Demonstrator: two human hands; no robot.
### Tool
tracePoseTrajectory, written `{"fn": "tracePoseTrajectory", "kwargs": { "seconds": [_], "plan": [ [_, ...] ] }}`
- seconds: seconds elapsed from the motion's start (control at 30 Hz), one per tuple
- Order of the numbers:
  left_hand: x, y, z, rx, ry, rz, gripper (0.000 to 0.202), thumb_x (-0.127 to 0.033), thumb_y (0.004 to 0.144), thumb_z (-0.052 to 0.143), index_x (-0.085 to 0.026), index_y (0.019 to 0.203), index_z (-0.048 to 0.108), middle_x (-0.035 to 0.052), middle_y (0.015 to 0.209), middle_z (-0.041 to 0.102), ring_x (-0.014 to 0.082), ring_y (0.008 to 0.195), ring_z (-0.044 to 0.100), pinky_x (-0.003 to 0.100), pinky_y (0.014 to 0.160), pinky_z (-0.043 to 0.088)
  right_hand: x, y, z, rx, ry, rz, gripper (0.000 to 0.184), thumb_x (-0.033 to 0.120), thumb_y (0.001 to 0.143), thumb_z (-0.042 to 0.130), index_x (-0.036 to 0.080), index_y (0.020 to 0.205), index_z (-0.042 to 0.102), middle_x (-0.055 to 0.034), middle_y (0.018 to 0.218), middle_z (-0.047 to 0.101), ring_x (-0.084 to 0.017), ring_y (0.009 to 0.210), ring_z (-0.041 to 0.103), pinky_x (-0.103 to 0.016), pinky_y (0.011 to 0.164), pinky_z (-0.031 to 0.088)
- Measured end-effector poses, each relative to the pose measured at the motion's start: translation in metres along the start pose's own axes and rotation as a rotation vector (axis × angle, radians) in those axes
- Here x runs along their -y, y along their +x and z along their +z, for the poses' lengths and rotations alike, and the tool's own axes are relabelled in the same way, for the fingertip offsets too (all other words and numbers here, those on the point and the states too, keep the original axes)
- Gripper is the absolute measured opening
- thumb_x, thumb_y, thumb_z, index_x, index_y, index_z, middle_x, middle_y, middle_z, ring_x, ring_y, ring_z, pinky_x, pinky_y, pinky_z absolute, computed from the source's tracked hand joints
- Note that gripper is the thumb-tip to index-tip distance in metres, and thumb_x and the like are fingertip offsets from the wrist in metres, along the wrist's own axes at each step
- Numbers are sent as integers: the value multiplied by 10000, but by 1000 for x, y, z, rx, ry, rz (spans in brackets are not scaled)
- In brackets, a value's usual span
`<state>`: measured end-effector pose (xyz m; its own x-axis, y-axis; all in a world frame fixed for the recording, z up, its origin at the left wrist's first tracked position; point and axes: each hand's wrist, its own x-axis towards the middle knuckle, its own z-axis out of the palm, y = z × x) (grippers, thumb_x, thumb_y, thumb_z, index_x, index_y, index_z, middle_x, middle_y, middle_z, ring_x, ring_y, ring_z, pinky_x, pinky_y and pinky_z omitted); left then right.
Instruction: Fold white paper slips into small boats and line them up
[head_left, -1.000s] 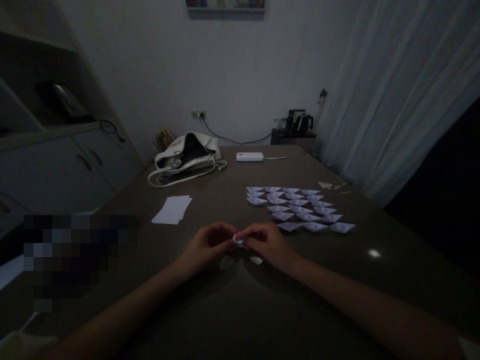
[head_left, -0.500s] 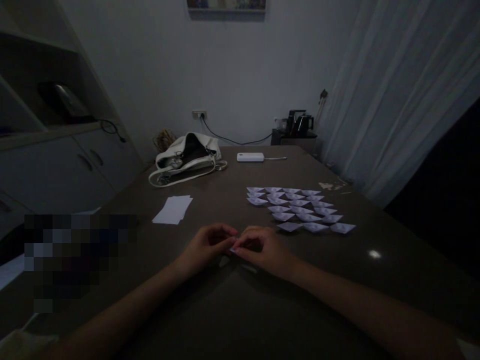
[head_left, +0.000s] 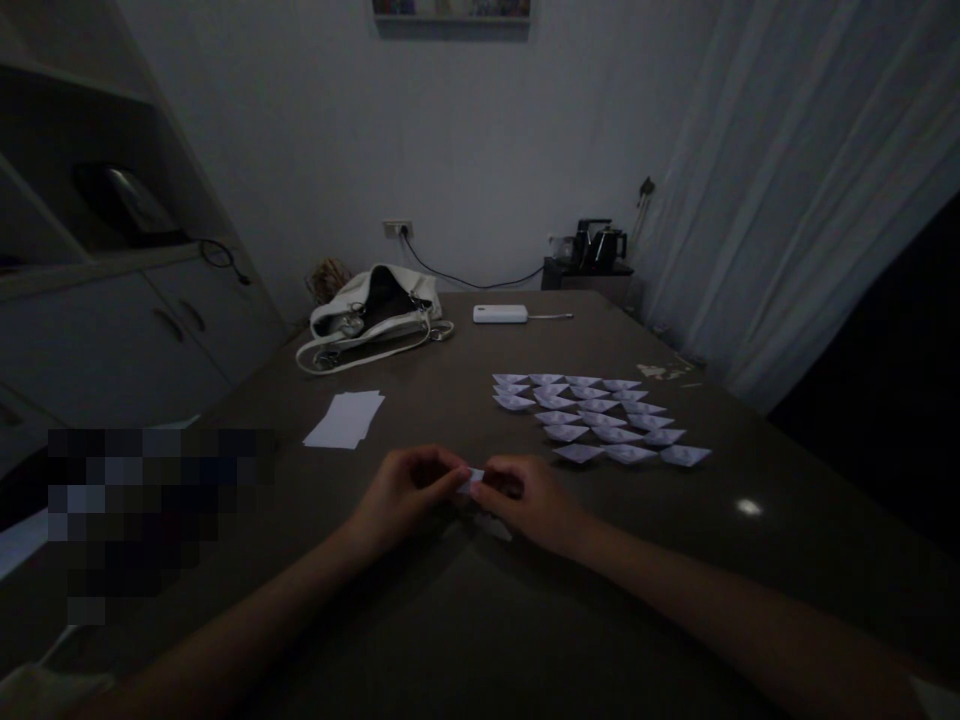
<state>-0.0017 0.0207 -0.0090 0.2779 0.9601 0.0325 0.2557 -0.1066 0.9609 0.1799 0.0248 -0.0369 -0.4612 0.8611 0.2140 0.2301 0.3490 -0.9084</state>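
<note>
Between my two hands is a small folded piece of white paper (head_left: 472, 480), partly hidden by the fingers. My left hand (head_left: 405, 495) pinches its left side between thumb and fingertips. My right hand (head_left: 534, 500) grips the right side the same way. Beyond my right hand, several folded paper boats (head_left: 616, 436) stand in rows on the table. Past my left hand lies a small stack of white paper sheets (head_left: 345, 420), slightly fanned.
The brown table (head_left: 465, 600) has a white handbag (head_left: 375, 315) at the far left and a white power bank (head_left: 500, 314) with a short cable at the back. Paper scraps (head_left: 660, 372) lie near the right edge. A kettle (head_left: 604, 248) stands beyond the table.
My hands have moved slightly apart, and more of the folded paper shows between the fingertips. The boats and the sheets stay where they were.
</note>
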Motion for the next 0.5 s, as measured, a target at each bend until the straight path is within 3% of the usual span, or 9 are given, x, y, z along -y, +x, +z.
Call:
{"fn": "tracePoseTrajectory", "kwargs": {
  "seconds": [0.1,0.23,0.5],
  "plan": [
    [-2,-2,0,-30,54,35,196,-333,736,664,-137,744,659,35,715,690,166,667,633,241,606,482,1,0,-1,28,-52,0,244,289,853,543,153,654,578,17,581,529,-101,543,491,-216,509,357],
    [1,0,1,-16,59,18,225,-352,749,651,-129,778,659,44,722,690,170,667,633,249,611,482,-2,1,-2,53,-30,3,247,294,862,532,150,671,594,9,591,544,-107,549,502,-217,515,366],
    [5,1,1,106,114,-38,285,-397,774,611,-125,694,633,16,624,629,134,592,577,212,536,426,-1,0,-1,13,-49,4,272,295,871,526,138,657,587,5,584,540,-104,544,483,-215,512,351]
  ]
}}
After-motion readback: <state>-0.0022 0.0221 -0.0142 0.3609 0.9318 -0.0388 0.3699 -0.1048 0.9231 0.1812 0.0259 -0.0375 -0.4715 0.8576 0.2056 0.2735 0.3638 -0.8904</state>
